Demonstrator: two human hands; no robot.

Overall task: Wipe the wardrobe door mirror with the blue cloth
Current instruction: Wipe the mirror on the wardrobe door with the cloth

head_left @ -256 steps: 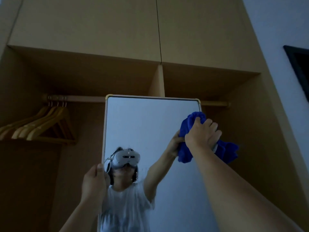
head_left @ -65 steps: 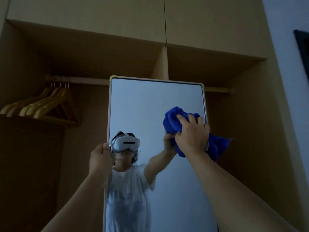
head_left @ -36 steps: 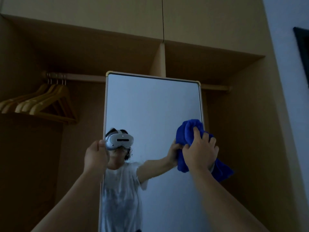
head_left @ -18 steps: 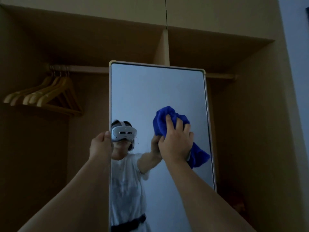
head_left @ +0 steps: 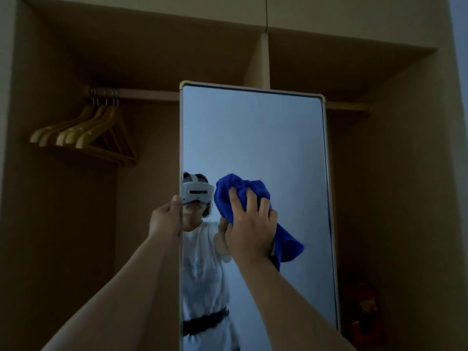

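- Blue cloth (head_left: 234,192) bunched against the mirror (head_left: 253,135) at mid-height, left of centre, loose tail hanging low right.
- Right hand (head_left: 249,230) pressing it to the glass, grip closed round the bunch, fingers curled into the folds.
- Left hand (head_left: 164,220) clamped on the mirror's left frame edge, grip closed around that edge, steadying the door.
- Risk, judged: door swinging or flexing under a hard push if the left hold slackens.
- Risk, judged: trailing tail dragging unevenly and leaving streaks; wadded cloth skipping patches near the frame (head_left: 326,173).
- Risk, judged: upper glass and corners missed through awkward reach.
- Dim lighting: smears or dust on the glass not discernible, so cleaned area impossible to verify.
- Lower mirror cut off by the picture edge; dark reddish object (head_left: 364,315) at lower right unidentifiable.
- Wooden hangers (head_left: 83,133) on the rail at left, well apart.
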